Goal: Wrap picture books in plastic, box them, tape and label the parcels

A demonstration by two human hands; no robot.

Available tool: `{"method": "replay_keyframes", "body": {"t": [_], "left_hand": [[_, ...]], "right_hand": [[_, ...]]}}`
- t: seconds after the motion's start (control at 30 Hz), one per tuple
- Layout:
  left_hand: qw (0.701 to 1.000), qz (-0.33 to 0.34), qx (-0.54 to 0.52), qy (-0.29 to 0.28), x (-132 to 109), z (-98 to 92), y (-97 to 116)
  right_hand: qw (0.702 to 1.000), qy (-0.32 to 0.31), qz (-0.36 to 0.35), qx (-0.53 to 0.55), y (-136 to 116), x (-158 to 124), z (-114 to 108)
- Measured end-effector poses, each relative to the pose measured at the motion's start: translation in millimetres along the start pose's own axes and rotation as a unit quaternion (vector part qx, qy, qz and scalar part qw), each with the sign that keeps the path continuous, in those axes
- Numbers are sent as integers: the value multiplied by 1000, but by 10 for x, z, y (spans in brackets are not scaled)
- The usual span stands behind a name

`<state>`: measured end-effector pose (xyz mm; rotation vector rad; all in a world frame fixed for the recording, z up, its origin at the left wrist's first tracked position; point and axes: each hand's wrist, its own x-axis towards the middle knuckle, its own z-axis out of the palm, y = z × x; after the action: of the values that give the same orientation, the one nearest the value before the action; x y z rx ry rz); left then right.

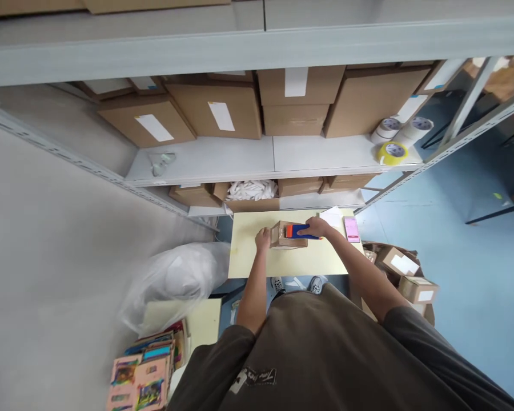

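A small cardboard box (297, 244) rests on the pale yellow table (251, 262), a shiny strip of tape on its top. My left hand (262, 238) is closed at the box's left end, steadying it. In my right hand (317, 227) is a blue and orange tape dispenser (297, 230), pressed flat against the top of the box. The fingers wrap around its blue body and partly cover it. White paper (332, 217) and a pink phone (352, 229) lie to the right of the box.
Beyond the table stands a metal shelf (223, 154) holding several cartons and tape rolls (392, 153). Parcels (417, 289) fill a large container at right. On the left are a clear plastic bag (184, 274) and a stack of printed cardboard (143, 371).
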<state>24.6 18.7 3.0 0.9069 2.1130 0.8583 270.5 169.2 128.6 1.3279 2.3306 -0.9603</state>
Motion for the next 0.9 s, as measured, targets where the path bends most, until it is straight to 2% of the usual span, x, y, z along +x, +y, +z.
{"method": "replay_keyframes", "body": {"t": [0.1,0.2,0.27,0.33,0.4,0.5,0.6,0.67,0.73,0.8,0.9], "left_hand": [[996,47,-71,-31,-178,-28,69],[995,28,-92,-28,-318,53,93],[995,7,-93,-32,-375,155,115],[995,5,-86,-42,-416,301,168],[997,11,-72,-41,-452,492,260],[998,18,-43,-38,-503,835,451],[998,20,-15,-59,-533,1158,639],[997,16,5,-71,-533,1309,726],[997,20,20,-75,-515,1392,774],[996,30,21,-77,-486,1413,784],[997,31,-1,-73,-427,1352,746]], "right_hand": [[1000,8,0,-24,-366,93,125],[999,15,13,-51,-606,118,195],[997,24,22,-68,-641,103,191],[996,33,34,-74,-562,60,153],[997,31,47,-60,-379,-14,98],[997,25,62,-23,56,-200,8],[997,31,73,-6,681,-506,-99],[994,38,102,-20,1166,-776,-187],[989,40,142,-32,1610,-1051,-274],[984,36,171,-34,1913,-1260,-338],[983,26,177,-34,2000,-1341,-358]]}}
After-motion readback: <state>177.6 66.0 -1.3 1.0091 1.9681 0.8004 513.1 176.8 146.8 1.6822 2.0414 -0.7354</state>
